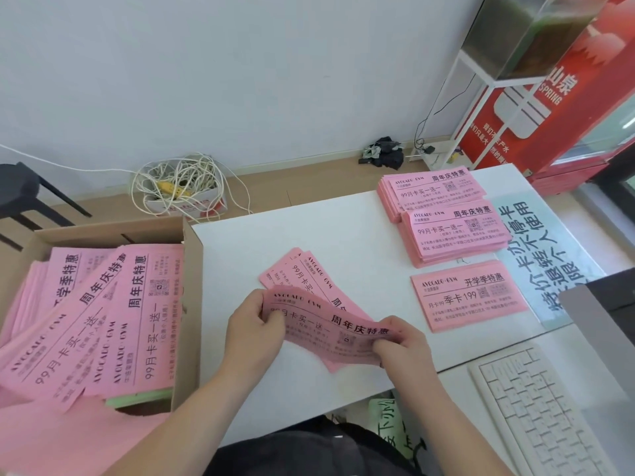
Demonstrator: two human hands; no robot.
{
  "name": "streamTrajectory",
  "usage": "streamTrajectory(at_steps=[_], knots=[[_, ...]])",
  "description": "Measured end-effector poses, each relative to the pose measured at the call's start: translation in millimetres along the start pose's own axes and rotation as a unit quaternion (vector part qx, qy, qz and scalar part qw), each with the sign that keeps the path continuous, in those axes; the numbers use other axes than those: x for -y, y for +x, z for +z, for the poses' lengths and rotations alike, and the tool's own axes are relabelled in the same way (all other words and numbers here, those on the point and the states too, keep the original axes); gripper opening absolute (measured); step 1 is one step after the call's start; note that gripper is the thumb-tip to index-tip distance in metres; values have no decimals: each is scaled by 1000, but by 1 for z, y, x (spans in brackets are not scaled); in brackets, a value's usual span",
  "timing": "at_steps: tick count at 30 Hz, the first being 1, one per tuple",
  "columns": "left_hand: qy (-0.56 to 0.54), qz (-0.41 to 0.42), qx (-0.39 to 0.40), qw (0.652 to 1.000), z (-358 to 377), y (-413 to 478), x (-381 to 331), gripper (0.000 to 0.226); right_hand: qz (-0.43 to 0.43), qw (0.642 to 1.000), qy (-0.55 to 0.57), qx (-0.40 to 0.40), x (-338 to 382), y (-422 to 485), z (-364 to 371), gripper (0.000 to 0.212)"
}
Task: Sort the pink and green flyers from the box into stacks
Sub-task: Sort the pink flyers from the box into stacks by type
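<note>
A pink flyer (330,326) is held just above the white table (343,218). My left hand (254,334) pinches its left end and my right hand (402,348) pinches its right end. Under it, a few loose pink flyers (302,273) lie fanned on the table. The cardboard box (190,304) at the left holds many pink flyers (96,314), with a green flyer edge (144,397) showing beneath them. Three pink stacks sit at the right: a far stack (433,190), a middle stack (453,235) and a near stack (467,297).
A white keyboard (536,410) lies at the lower right, beside a grey device (604,324). A printed sheet (539,252) lies under the right stacks. On the floor behind are a box of tangled cables (182,190) and a black stool (20,190).
</note>
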State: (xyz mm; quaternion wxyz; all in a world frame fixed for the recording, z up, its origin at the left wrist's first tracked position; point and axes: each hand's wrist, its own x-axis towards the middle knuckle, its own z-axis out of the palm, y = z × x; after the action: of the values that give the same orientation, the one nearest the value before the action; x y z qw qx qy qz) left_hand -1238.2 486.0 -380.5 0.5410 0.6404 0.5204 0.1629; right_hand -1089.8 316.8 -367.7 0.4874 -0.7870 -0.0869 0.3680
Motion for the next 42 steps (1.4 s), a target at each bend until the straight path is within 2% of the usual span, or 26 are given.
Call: streamTrajectory(at_steps=[4, 6, 9, 11, 12, 14, 15, 17, 19, 21, 24, 26, 28, 30, 32, 34, 36, 38, 40, 42], knots=[[137, 9, 45, 990, -5, 23, -15, 23, 25, 998, -22, 53, 4, 0, -4, 35], [225, 44, 82, 970, -1, 41, -22, 33, 48, 995, -32, 77, 8, 2, -3, 29], [300, 97, 102, 944, 7, 71, -27, 43, 67, 992, -89, 53, 2, 12, -1, 25], [350, 122, 108, 922, 10, 85, -23, 44, 64, 985, -157, 29, -2, 19, 1, 40], [385, 137, 106, 907, 12, 90, -20, 46, 47, 973, -226, 22, -2, 21, 1, 55], [423, 154, 81, 889, 13, 94, -14, 51, -16, 904, -428, -7, -3, 21, 3, 78], [424, 150, 67, 891, 13, 94, -13, 52, -79, 868, -490, -27, -3, 19, 6, 77], [419, 123, 60, 898, 13, 95, -10, 56, -195, 841, -505, -3, -2, 15, 15, 59], [397, 64, 63, 913, 11, 94, -6, 64, -200, 848, -485, 72, -1, 12, 25, 49], [323, 9, 63, 944, 7, 88, -3, 63, -163, 846, -499, 96, -2, 13, 31, 53], [216, -11, 76, 973, 8, 63, 1, 34, -136, 855, -494, 84, 10, 12, 34, 62], [245, 68, 62, 965, 12, 40, 5, 19, -110, 876, -460, 92, 17, 11, 36, 64], [277, 178, 58, 942, 17, 12, 8, 24, -77, 910, -394, 102, 23, 10, 36, 72], [278, 236, 89, 927, 24, -12, 8, 31, -56, 939, -322, 106, 30, 11, 35, 73], [289, 278, 112, 909, 29, -29, 11, 31, -42, 951, -291, 92, 32, 13, 32, 59], [310, 299, 133, 892, 30, -37, 17, 35, -45, 947, -310, 70, 27, 16, 28, 41], [287, 283, 151, 902, 28, -37, 18, 36, -54, 939, -334, 61, 20, 21, 25, 32], [224, 223, 142, 938, 24, -32, 11, 32, -68, 932, -352, 61, 16, 23, 23, 31], [190, 146, 83, 967, 19, -17, 9, 33, -78, 926, -363, 61, 14, 25, 22, 33], [196, 66, 28, 978, 13, 4, 8, 40, -82, 921, -377, 59, 14, 28, 21, 35]])
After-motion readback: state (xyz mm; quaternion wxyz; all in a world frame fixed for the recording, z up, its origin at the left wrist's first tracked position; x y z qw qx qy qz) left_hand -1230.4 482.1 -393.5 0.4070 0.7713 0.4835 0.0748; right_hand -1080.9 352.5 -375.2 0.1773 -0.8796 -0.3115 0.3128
